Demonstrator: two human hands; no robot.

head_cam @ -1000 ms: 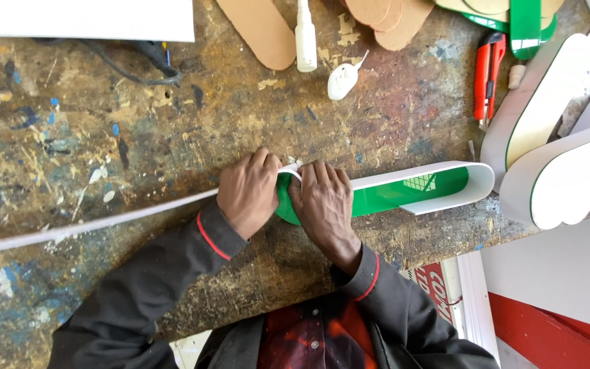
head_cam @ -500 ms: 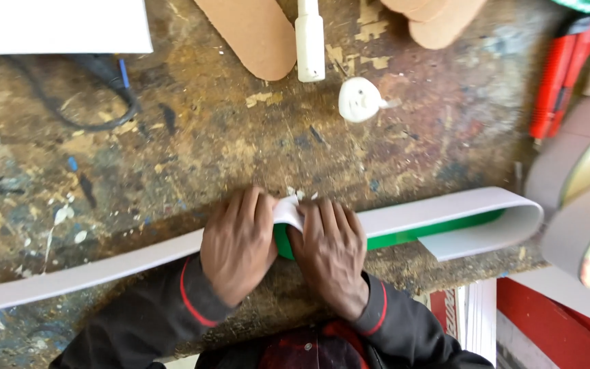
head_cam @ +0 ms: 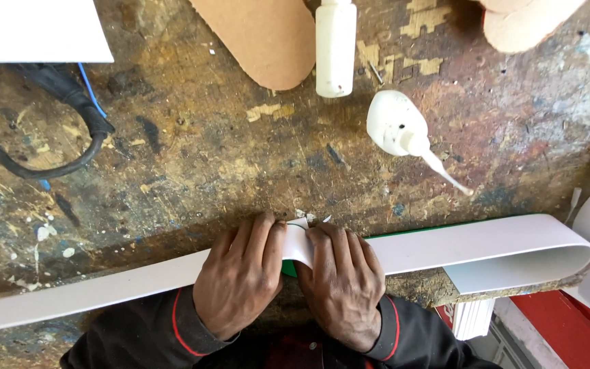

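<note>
Fingers (head_cam: 261, 239) of both hands press flat on the white strip (head_cam: 445, 246) at the counter's (head_cam: 206, 171) near edge, left hand (head_cam: 240, 280) and right hand (head_cam: 343, 287) almost touching. Green, perhaps a backing, peeks beneath. Glue bottle (head_cam: 334, 44) and white nozzle cap (head_cam: 404, 133) lie beyond.

Both hands lie palm-down, side by side at the near edge, knuckles up and fingers pointing away from the body. The left hand (head_cam: 240, 283) and right hand (head_cam: 341, 287) almost meet, fingers curled and pressing downward. Dark sleeves with red-trimmed cuffs cover both wrists, forearms angling inward.
</note>
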